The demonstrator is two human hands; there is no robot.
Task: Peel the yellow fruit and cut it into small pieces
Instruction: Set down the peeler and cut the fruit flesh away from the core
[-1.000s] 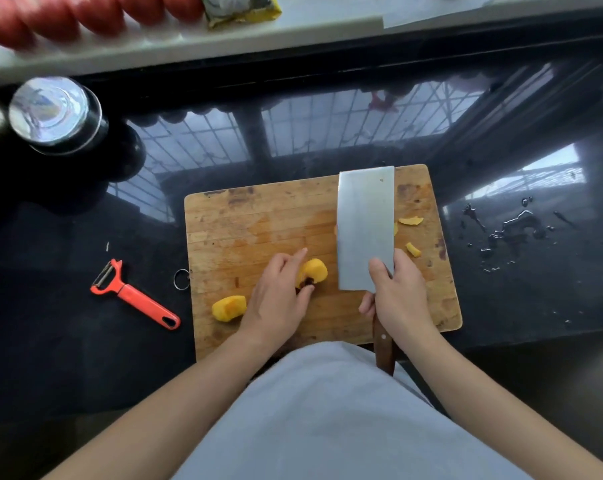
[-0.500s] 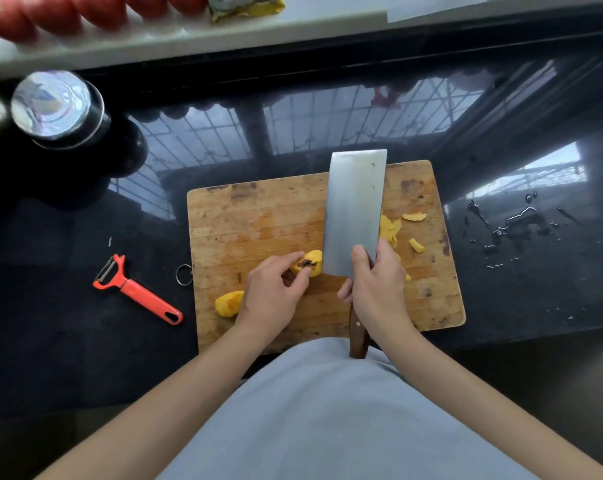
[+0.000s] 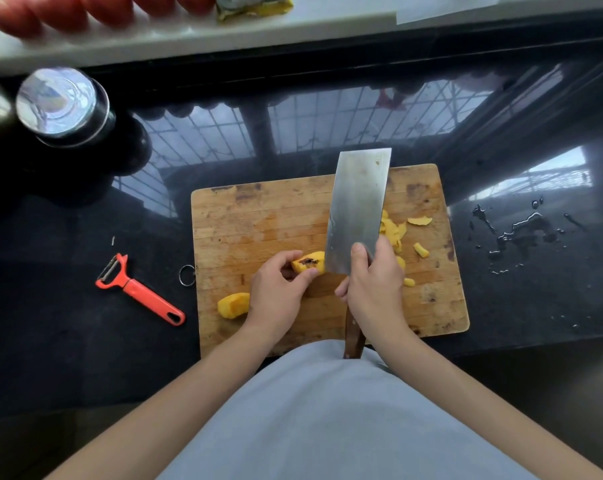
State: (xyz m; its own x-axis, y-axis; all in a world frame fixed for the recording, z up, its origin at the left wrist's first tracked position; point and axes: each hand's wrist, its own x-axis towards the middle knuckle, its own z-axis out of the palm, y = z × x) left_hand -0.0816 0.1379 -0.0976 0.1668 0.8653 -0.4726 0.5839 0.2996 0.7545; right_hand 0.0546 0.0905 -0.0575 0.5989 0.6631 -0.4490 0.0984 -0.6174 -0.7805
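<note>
An orange peeler (image 3: 139,290) lies well to the left of your left hand (image 3: 280,293). A peeled fruit chunk (image 3: 233,305) sits just left of that hand, whose fingers pinch a yellow fruit piece (image 3: 308,264) on the cutting board (image 3: 258,220). Your right hand (image 3: 374,289) is clamped on the cleaver (image 3: 357,209), its blade just right of the pinched piece. Yellow scraps (image 3: 393,230) lie beyond and right of that hand.

A glossy black counter (image 3: 68,358) reflects a barred window (image 3: 328,126) below a pale sill (image 3: 293,26).
</note>
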